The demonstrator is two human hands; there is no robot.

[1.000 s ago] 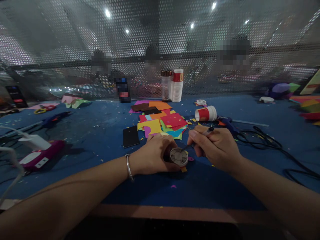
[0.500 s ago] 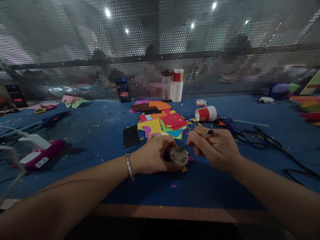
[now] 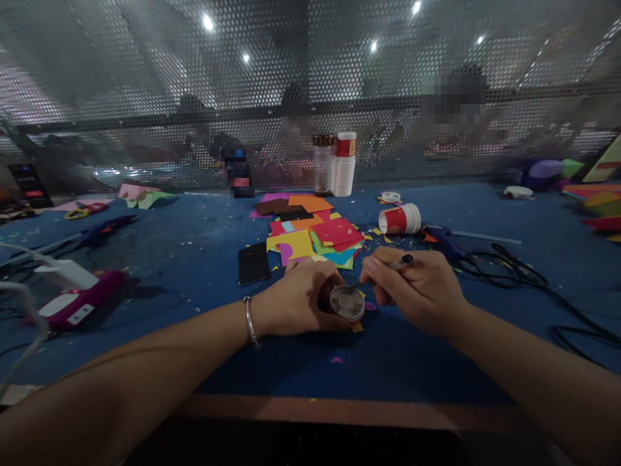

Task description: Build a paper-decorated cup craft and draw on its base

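Note:
My left hand point(image 3: 308, 294) is wrapped round what looks like a paper cup point(image 3: 347, 304), whose round pale end faces up toward me. Dark strokes run around the rim of that end; most of the side is hidden by my fingers. My right hand point(image 3: 420, 285) pinches a dark pen point(image 3: 403, 260), and its tip meets the far edge of the round end. Beyond my hands lies a pile of coloured paper sheets point(image 3: 295, 241), with a black sheet point(image 3: 253, 263) at its left.
A red-and-white paper cup point(image 3: 398, 220) lies on its side near a glue gun point(image 3: 439, 241) with a black cable. Behind stand a glass bottle point(image 3: 322, 165) and stacked cups point(image 3: 344, 168). At left are a purple power strip point(image 3: 92, 301) and scissors point(image 3: 87, 210).
Both hands keep nearly the same place and grip. The pen has shifted only very slightly at the rim of the cup's round end.

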